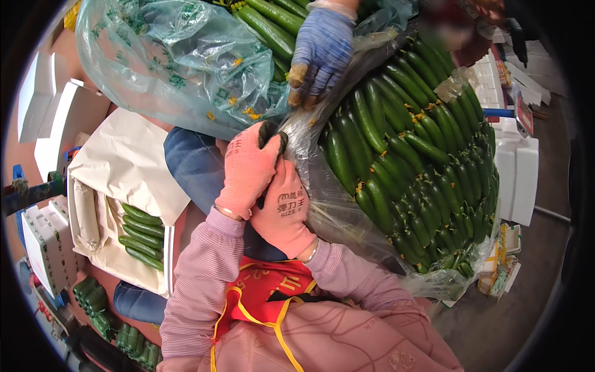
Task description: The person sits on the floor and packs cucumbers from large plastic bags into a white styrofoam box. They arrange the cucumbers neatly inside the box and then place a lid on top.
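My left hand (248, 169), in a pink knit glove with dark fingertips, pinches the gathered edge of a clear plastic bag (320, 186). Just below it, my right hand (283, 209) wears a matching glove and closes on the same gathered plastic; its fingers are partly hidden. Packed rows of green cucumbers (409, 162), some with yellow blossoms, fill the clear bag to the right. Above my hands, a co-worker's blue-gloved hand (323, 51) reaches down and touches the bunched plastic. A greenish printed plastic bag (186, 69) lies at the upper left, with more cucumbers (272, 28) beside it.
At left, a foam box (169, 260) lined with cream paper (125, 158) holds several cucumbers (142, 235). White foam boxes (74, 121) stand beyond it. Green rolls (90, 297) lie at the lower left. More white foam boxes (518, 181) and small cartons (502, 265) sit at right.
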Demonstrator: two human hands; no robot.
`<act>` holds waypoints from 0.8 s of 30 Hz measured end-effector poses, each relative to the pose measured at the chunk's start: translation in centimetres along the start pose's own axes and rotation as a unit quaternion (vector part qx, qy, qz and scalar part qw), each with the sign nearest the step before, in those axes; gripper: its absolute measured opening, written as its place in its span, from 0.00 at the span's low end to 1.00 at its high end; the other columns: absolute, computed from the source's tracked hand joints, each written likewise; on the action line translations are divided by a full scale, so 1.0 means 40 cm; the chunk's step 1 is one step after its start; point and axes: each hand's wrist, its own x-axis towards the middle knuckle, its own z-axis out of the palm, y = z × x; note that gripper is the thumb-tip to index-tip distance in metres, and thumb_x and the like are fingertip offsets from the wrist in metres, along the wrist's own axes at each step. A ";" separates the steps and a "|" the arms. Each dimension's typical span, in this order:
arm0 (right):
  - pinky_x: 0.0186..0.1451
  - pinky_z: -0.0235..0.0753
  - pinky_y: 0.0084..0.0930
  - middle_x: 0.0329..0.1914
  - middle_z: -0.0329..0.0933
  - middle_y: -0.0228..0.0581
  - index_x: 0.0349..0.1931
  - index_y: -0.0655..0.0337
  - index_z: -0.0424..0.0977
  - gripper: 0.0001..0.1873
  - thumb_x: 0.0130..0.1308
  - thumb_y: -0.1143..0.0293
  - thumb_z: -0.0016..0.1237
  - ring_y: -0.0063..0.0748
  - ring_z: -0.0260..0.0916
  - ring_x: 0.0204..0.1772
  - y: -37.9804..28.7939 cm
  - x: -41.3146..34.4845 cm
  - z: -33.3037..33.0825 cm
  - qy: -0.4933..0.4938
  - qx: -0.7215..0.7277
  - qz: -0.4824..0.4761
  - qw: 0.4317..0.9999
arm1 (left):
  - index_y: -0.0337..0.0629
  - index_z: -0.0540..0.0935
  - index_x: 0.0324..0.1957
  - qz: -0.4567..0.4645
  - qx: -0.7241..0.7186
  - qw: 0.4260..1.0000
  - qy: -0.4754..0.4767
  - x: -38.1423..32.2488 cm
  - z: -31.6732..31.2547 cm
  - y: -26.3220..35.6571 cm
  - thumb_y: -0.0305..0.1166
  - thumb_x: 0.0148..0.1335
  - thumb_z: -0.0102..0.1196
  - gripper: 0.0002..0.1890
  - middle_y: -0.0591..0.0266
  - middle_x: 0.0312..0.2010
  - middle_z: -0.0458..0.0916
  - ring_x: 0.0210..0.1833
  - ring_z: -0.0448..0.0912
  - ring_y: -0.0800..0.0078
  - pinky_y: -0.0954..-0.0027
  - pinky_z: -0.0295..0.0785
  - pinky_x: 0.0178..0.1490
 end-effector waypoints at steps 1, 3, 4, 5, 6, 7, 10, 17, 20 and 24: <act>0.56 0.72 0.48 0.51 0.68 0.57 0.64 0.76 0.59 0.40 0.55 0.64 0.59 0.60 0.69 0.53 0.003 -0.004 0.004 -0.001 -0.015 -0.016 1.000 | 0.30 0.82 0.42 -0.014 -0.017 1.000 0.001 -0.004 -0.003 -0.008 0.32 0.64 0.60 0.12 0.47 0.32 0.84 0.35 0.81 0.56 0.61 0.75 0.44; 0.54 0.71 0.46 0.52 0.66 0.57 0.59 0.73 0.64 0.39 0.54 0.56 0.63 0.57 0.68 0.53 0.017 -0.011 0.024 -0.059 -0.064 -0.023 0.996 | 0.37 0.82 0.41 -0.041 -0.010 0.999 -0.009 -0.010 -0.017 -0.008 0.36 0.65 0.59 0.12 0.45 0.37 0.84 0.44 0.79 0.43 0.53 0.73 0.48; 0.54 0.71 0.45 0.52 0.66 0.56 0.57 0.72 0.67 0.37 0.53 0.54 0.63 0.56 0.68 0.53 0.022 -0.018 0.028 -0.090 -0.102 -0.029 0.990 | 0.36 0.83 0.41 -0.015 0.014 1.000 -0.023 -0.011 -0.020 -0.029 0.37 0.65 0.59 0.12 0.45 0.37 0.83 0.44 0.79 0.43 0.52 0.73 0.48; 0.53 0.71 0.45 0.52 0.66 0.55 0.55 0.70 0.69 0.36 0.52 0.52 0.63 0.54 0.68 0.53 0.024 -0.023 0.028 -0.121 -0.140 -0.036 0.982 | 0.36 0.83 0.42 0.011 0.037 0.998 -0.039 -0.012 -0.018 -0.053 0.37 0.65 0.59 0.13 0.44 0.37 0.83 0.44 0.79 0.42 0.52 0.72 0.49; 0.50 0.71 0.42 0.50 0.67 0.53 0.50 0.67 0.73 0.31 0.55 0.51 0.59 0.50 0.68 0.51 0.028 -0.021 0.038 -0.119 -0.170 -0.053 0.977 | 0.36 0.83 0.42 -0.050 0.031 0.997 -0.048 -0.001 -0.014 -0.059 0.38 0.66 0.59 0.13 0.45 0.37 0.82 0.44 0.78 0.42 0.51 0.72 0.49; 0.49 0.70 0.41 0.49 0.67 0.52 0.49 0.67 0.74 0.29 0.57 0.51 0.57 0.50 0.68 0.50 0.030 -0.022 0.047 -0.126 -0.193 -0.061 0.971 | 0.36 0.83 0.42 -0.058 0.047 0.996 -0.049 0.003 -0.011 -0.066 0.38 0.66 0.59 0.13 0.45 0.37 0.82 0.44 0.78 0.42 0.51 0.73 0.49; 0.42 0.68 0.38 0.42 0.70 0.48 0.45 0.63 0.78 0.22 0.63 0.53 0.49 0.45 0.69 0.45 0.035 -0.014 0.056 -0.127 -0.267 -0.104 0.950 | 0.36 0.83 0.44 -0.016 0.122 0.991 -0.044 0.012 -0.001 -0.085 0.36 0.66 0.59 0.13 0.46 0.38 0.83 0.43 0.80 0.46 0.54 0.74 0.48; 0.36 0.70 0.36 0.40 0.73 0.46 0.43 0.60 0.79 0.18 0.63 0.56 0.48 0.43 0.71 0.41 0.047 0.014 0.106 -0.127 -0.432 -0.168 0.877 | 0.38 0.84 0.47 0.143 0.429 0.879 -0.149 0.105 0.013 -0.125 0.37 0.68 0.53 0.14 0.42 0.42 0.84 0.49 0.81 0.41 0.47 0.75 0.52; 0.62 0.68 0.44 0.54 0.73 0.49 0.50 0.62 0.79 0.22 0.64 0.55 0.50 0.54 0.68 0.60 -0.012 -0.022 -0.025 -0.196 -0.320 -0.132 0.917 | 0.38 0.83 0.43 0.016 0.228 0.973 -0.018 0.087 0.065 -0.110 0.42 0.66 0.56 0.16 0.40 0.35 0.84 0.46 0.83 0.44 0.46 0.75 0.55; 0.81 0.51 0.50 0.65 0.70 0.49 0.63 0.59 0.70 0.32 0.60 0.56 0.59 0.54 0.60 0.74 0.007 -0.102 -0.201 -0.202 -0.164 -0.132 0.957 | 0.35 0.83 0.46 0.024 0.192 0.978 0.076 0.011 0.105 -0.078 0.45 0.69 0.52 0.21 0.39 0.43 0.84 0.50 0.81 0.42 0.50 0.73 0.57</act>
